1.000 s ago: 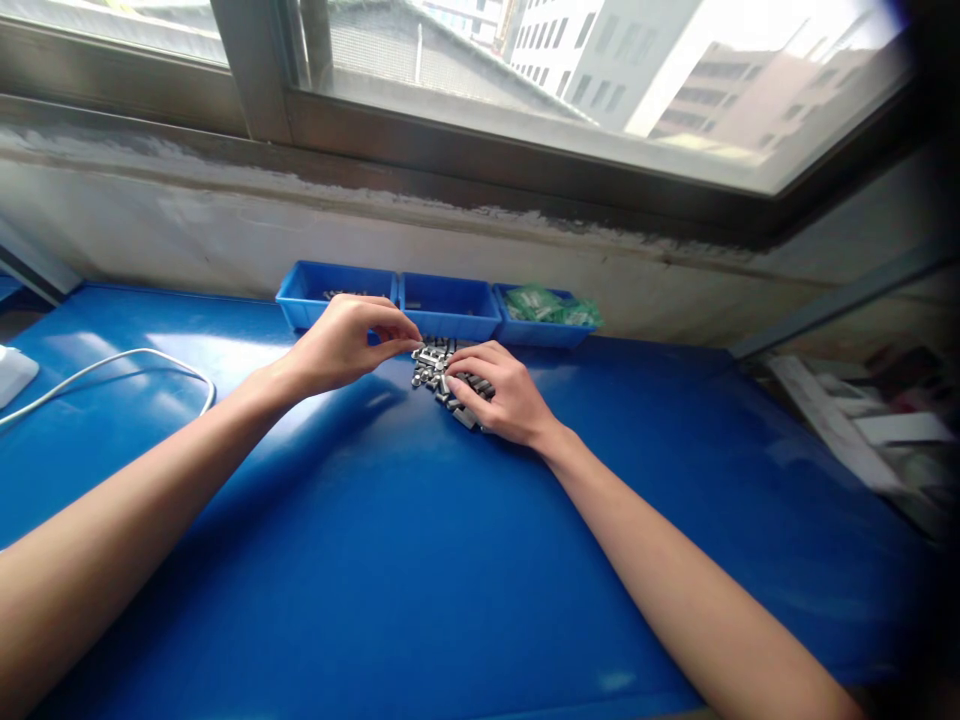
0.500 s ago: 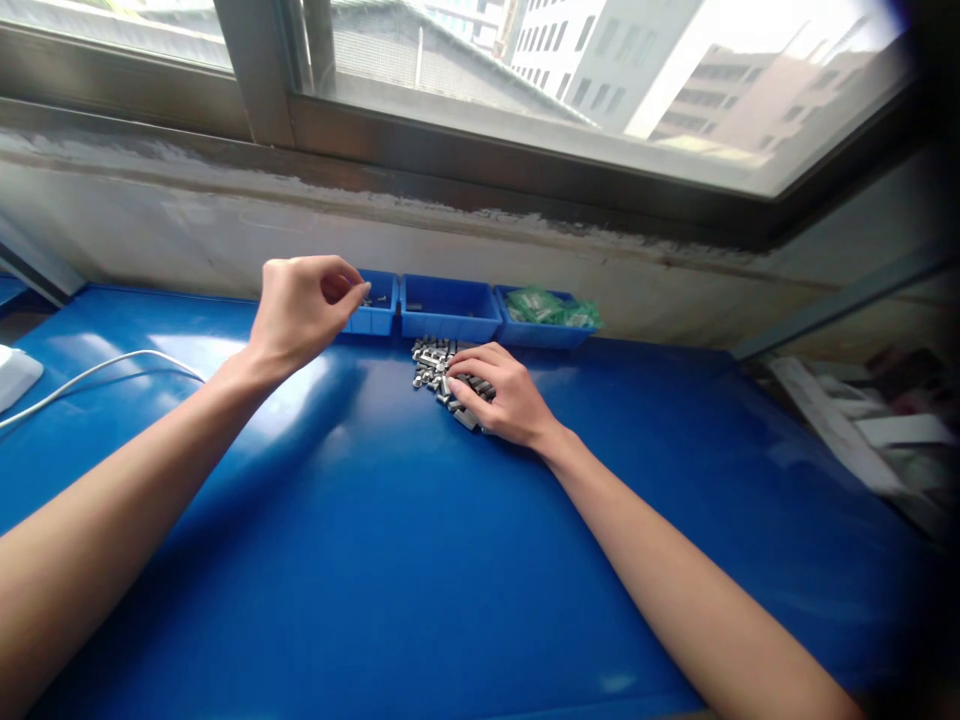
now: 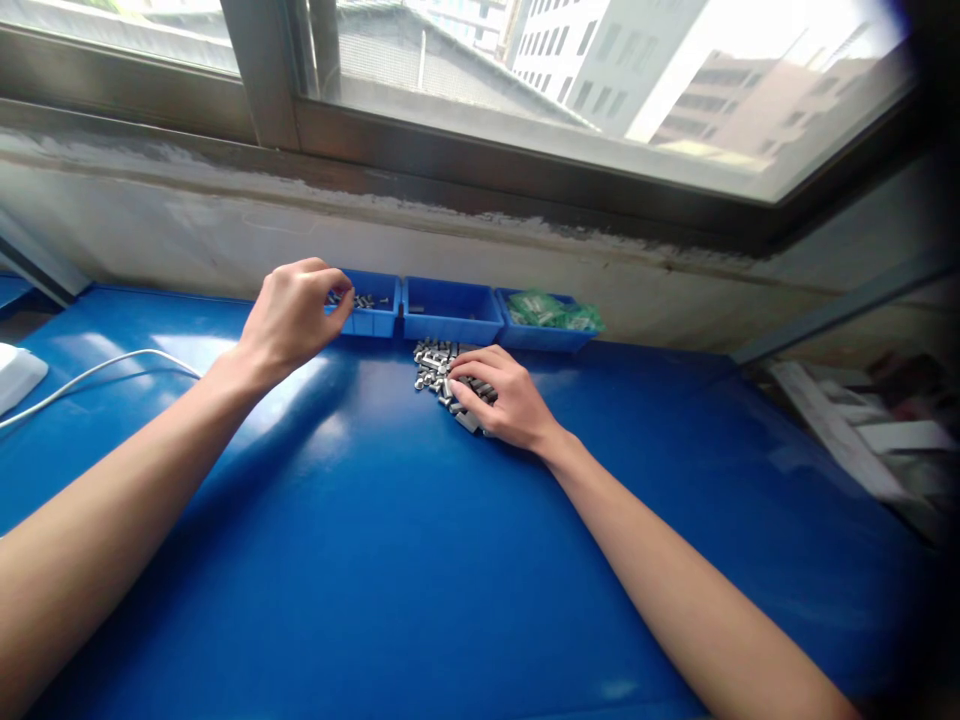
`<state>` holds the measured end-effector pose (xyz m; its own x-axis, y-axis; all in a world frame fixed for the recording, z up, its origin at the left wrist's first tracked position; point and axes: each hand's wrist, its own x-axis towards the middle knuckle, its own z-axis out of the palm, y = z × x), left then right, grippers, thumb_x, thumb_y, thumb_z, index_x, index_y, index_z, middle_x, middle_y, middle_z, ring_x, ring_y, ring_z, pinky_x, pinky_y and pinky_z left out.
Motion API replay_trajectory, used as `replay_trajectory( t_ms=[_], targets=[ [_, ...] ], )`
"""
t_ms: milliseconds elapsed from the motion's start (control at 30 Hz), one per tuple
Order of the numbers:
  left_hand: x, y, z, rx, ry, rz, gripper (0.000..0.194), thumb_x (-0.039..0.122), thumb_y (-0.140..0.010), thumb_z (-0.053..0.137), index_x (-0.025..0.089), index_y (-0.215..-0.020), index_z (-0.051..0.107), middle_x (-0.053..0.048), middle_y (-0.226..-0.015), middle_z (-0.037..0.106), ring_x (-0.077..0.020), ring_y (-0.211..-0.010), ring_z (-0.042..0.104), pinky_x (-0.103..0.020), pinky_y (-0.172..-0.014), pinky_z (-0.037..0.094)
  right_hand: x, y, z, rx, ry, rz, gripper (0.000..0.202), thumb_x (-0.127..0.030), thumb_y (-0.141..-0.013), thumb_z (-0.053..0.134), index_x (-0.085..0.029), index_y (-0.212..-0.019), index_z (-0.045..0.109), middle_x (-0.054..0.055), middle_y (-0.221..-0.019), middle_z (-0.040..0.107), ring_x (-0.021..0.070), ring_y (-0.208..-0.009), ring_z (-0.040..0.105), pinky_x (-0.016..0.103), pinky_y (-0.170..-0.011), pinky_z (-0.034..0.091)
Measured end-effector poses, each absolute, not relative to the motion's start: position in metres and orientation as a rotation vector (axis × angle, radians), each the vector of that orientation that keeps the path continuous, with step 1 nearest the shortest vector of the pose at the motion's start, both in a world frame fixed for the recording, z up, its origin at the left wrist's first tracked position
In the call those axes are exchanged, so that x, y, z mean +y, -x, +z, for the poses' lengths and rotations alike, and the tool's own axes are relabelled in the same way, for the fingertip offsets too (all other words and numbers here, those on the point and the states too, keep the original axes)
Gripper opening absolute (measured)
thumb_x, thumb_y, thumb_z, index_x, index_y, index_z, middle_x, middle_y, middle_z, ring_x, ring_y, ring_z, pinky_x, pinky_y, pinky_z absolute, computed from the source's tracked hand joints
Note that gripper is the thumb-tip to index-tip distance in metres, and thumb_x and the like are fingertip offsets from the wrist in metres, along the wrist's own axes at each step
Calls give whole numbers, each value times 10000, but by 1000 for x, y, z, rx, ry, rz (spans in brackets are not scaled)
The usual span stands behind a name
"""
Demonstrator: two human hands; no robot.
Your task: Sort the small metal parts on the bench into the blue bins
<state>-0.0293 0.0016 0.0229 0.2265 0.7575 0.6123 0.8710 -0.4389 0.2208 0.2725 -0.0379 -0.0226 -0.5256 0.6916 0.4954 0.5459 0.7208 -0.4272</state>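
My left hand (image 3: 292,312) hovers at the left blue bin (image 3: 375,322), which holds several small metal screws (image 3: 365,300). Its thumb and fingers are curled together in a pinch; whatever may be between the tips is too small to make out. On the table, my right hand (image 3: 506,398) rests over the right part of a pile of small metal pieces (image 3: 431,365), which look like screws and short bars. The right thumb and forefinger are apart, touching the pile, and the palm hides some of the pieces.
A middle blue bin (image 3: 450,325) has a few small pieces inside. Green plastic bags (image 3: 547,310) fill the right blue bin (image 3: 544,336). A white cable (image 3: 112,362) runs from a white device (image 3: 19,378) at the left of the blue table (image 3: 390,560). Behind stands a window wall.
My left hand has drawn slightly left from the left bin, so more of the screws inside show. My right hand stays over the pile.
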Motion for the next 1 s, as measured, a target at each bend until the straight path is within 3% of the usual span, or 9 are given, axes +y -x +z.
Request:
replay_trajectory(
  t_ms=[167,367,667,1000],
  targets=[
    [-1,15,22,-1212,2753,-899,265,294,-930,549,166,-943,781,-84,-917,738,-197,-783,683,-312,-750,514,-38,-272,-23,-2262,936,291,124,-309,-951,627,-236,-992,718,69,-1091,740,259,-1073,646,477,-983,509],
    [-6,2,11,-1171,2905,-701,258,248,-941,546,169,-1037,773,-97,-1013,752,-233,-913,715,-324,-834,540,-39,-272,-21,-2275,937,284,119,-305,-952,627,-234,-997,711,66,-1097,738,257,-1067,643,477,-985,504],
    [-13,-17,-17,-1010,2879,-858,334,284,-999,495,176,-1252,686,-121,-1250,675,-255,-1125,615,-398,-1011,510,-38,-271,-23,-2265,930,226,119,-275,-959,608,-219,-1009,701,66,-1073,744,251,-1031,648,458,-957,508],
    [-6,-9,-28,-1209,2891,-937,258,309,-995,517,163,-1056,721,-97,-1001,709,-226,-921,646,-351,-857,527,-38,-271,-23,-2266,927,207,107,-264,-957,613,-214,-963,707,62,-1056,748,247,-1019,647,446,-946,504]
  ],
)
